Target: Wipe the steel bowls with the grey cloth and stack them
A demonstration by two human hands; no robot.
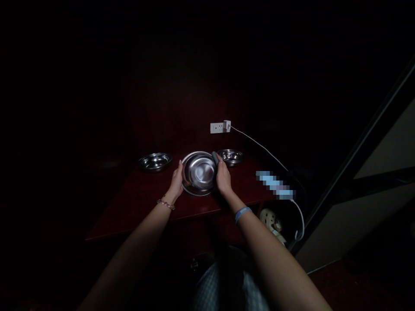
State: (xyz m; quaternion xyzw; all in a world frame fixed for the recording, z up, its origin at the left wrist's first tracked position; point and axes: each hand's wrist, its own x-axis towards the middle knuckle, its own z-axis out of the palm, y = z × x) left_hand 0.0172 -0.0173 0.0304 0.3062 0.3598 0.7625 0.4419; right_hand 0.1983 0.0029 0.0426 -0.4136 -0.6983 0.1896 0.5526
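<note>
At the bottom of the frame, blue-and-white checked cloth covers the wearer's lap. Two bare forearms reach up from the lower corners; the left wrist wears a beaded bracelet, the right a flat blue wristband.

Right of centre, low in the frame, a cream shoe with round holes sits in shadow below the tabletop's edge. The tabletop is dark red, smooth and faintly glossy.

In the middle of the frame, over the tabletop, is a round, shiny metal bowl with a thin, bright rim. The left hand and right hand hold it from opposite sides, the fingers of each closed against its edge. Its surface is silvery, with a dark ring around a paler, blurred round; bare metal and reflections are what show in it. A small grey item lies at the right fingertips, too dim to identify.

To the right, a pixelated pale-blue shape has a white cord at its lower end.

Farther back, two more shallow steel bowls rest on the tabletop: the left bowl and the right bowl, both showing polished, reflective insides.

Behind, on a dark reddish wall, a white socket plate carries a boxy white plug, with a thin cable curving down rightward.
</note>
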